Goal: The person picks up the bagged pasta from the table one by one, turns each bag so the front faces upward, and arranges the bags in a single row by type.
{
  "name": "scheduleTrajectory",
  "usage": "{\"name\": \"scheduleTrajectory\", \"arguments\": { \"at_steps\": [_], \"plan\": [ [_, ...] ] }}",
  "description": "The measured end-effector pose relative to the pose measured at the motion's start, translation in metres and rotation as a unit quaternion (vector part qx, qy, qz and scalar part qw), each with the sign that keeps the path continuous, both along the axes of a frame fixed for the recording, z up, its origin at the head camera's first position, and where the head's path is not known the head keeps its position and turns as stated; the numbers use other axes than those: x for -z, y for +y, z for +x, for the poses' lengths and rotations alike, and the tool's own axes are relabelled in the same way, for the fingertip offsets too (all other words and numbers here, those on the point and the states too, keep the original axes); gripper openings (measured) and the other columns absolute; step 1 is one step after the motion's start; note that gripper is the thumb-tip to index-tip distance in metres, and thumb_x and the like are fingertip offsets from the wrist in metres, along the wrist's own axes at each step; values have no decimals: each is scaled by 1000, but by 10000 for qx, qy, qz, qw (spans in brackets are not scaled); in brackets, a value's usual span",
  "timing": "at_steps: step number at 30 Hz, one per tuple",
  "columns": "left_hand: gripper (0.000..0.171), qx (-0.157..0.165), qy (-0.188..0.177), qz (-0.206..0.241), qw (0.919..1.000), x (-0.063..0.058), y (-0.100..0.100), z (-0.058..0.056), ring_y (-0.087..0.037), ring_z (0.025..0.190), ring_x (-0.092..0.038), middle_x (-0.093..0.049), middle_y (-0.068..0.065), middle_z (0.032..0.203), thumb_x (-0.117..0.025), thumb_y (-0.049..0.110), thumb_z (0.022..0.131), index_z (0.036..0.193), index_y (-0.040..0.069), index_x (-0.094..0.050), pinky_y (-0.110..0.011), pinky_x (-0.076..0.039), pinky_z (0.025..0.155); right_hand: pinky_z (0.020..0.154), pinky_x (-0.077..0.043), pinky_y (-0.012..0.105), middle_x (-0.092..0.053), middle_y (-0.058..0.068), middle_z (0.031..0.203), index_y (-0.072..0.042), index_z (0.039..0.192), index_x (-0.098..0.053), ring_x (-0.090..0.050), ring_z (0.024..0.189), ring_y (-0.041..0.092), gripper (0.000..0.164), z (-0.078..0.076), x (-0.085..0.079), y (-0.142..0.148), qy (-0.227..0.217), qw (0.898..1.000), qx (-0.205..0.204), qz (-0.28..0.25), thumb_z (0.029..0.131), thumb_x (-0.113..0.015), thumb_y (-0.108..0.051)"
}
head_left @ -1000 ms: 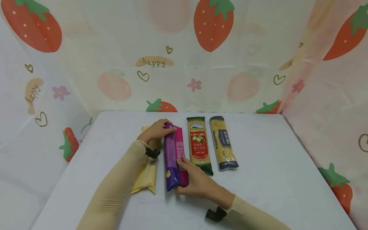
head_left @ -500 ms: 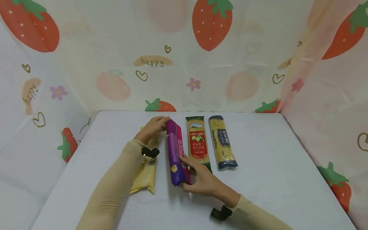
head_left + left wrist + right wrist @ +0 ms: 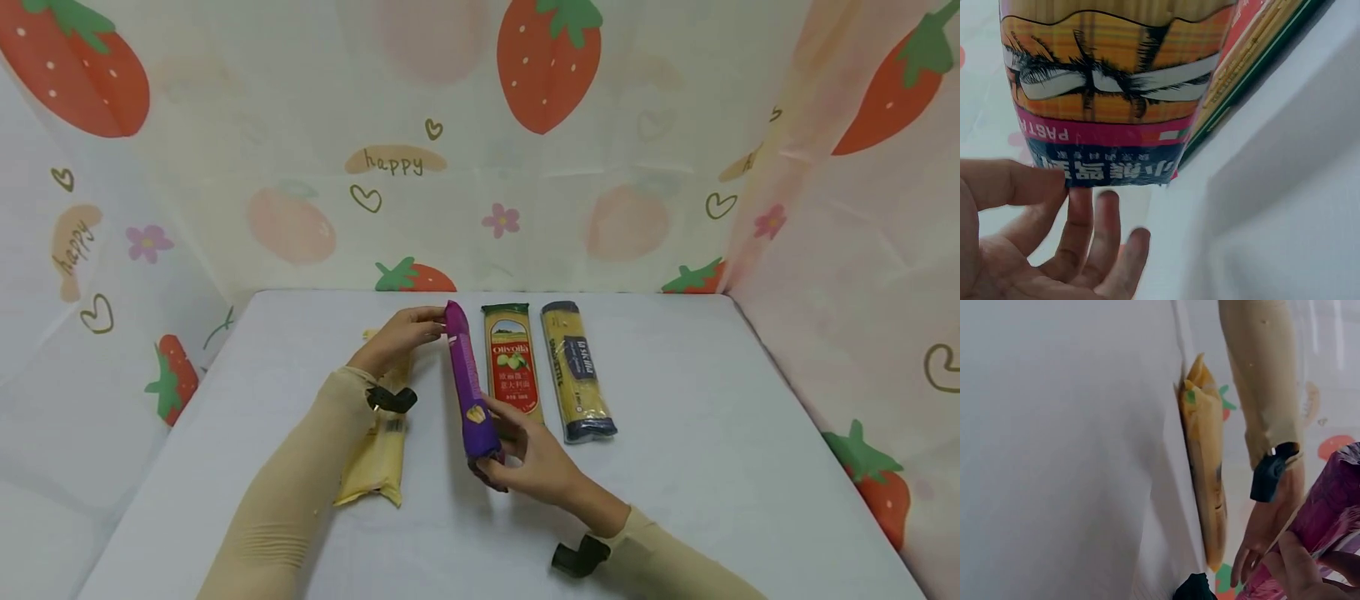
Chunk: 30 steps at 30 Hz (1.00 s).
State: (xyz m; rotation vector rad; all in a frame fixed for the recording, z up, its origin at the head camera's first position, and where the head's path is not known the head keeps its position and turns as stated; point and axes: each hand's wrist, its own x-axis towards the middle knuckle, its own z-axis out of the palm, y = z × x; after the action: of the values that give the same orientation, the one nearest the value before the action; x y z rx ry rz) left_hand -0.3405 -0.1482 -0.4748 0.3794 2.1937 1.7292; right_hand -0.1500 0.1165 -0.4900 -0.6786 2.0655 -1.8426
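A purple and pink packet of pasta (image 3: 467, 375) stands tilted on its narrow side in the middle of the head view, held by both hands. My left hand (image 3: 397, 337) pinches its far end; the left wrist view shows the thumb and index finger at a corner of the packet's dark blue end (image 3: 1110, 167), the other fingers below it. My right hand (image 3: 536, 458) grips the near end from the right, with fingers (image 3: 1300, 569) against the pink side in the right wrist view. A yellow packet (image 3: 375, 467) lies left of it, partly covered by my left hand and wrist.
Right of the held packet lies a red-labelled Olivoila spaghetti packet (image 3: 513, 358), its lower end hidden by my right hand. Further right is a blue-ended La Sicilia spaghetti packet (image 3: 577, 375). A white cloth (image 3: 697, 467) covers the table; a strawberry-print curtain (image 3: 465, 242) stands behind.
The purple packet has turned from its broad side towards its narrow edge and shifted slightly right. Both hands keep hold of it and moved with it; the other packets stay put.
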Motion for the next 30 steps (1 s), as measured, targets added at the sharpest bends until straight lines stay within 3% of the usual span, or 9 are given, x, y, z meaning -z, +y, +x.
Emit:
{"name": "scheduleTrajectory", "arguments": {
  "at_steps": [3,7,12,16,20,26,30],
  "plan": [
    [50,224,19,-46,9997,1,-2,2,-40,149,-47,-51,-26,159,-53,11,112,160,0,-47,-50,-38,124,107,-55,34,-45,26,159,-6,168,-33,-57,138,44,85,1,1,0,14,9997,36,-258,94,-75,-4],
    [55,439,-384,200,9981,5,-2,2,-41,153,-42,-45,-27,163,-52,14,114,167,13,-37,-55,-33,127,107,-55,32,-46,28,156,-2,166,-33,-55,137,42,82,1,1,0,69,9977,89,-666,95,-73,-2],
    [58,513,-1013,615,9916,5,-2,3,-45,151,-44,-45,-23,163,-50,21,116,169,26,-28,-60,-38,123,110,-52,31,-40,32,158,4,165,-30,-49,141,38,80,1,0,-2,-2,9933,117,-1148,95,-69,1],
    [58,629,-1220,868,9867,4,-1,6,-49,149,-44,-40,-21,163,-48,25,117,170,31,-25,-59,-43,119,111,-51,31,-36,35,158,9,165,-26,-49,140,30,81,2,-3,-5,-55,9889,195,-1469,94,-66,0],
    [60,448,-1330,1026,9848,6,2,8,-46,145,-49,-40,-23,161,-49,27,117,171,28,-23,-50,-49,115,112,-50,30,-33,35,160,8,166,-21,-51,139,21,85,2,-4,-7,-186,9862,270,-1621,94,-65,-2],
    [57,-90,-1457,1137,9827,9,7,9,-36,137,-54,-42,-24,159,-49,29,117,165,6,-29,-39,-53,110,110,-52,28,-41,28,155,8,166,-22,-55,134,16,84,1,-3,-8,-295,9839,414,-1711,95,-66,-6],
    [53,-87,-1443,1209,9821,10,7,11,-33,136,-54,-46,-22,155,-47,30,117,163,10,-30,-40,-51,112,107,-54,29,-48,17,149,7,166,-23,-58,130,16,84,1,-3,-9,-320,9823,485,-1780,96,-67,-10]
  ]
}}
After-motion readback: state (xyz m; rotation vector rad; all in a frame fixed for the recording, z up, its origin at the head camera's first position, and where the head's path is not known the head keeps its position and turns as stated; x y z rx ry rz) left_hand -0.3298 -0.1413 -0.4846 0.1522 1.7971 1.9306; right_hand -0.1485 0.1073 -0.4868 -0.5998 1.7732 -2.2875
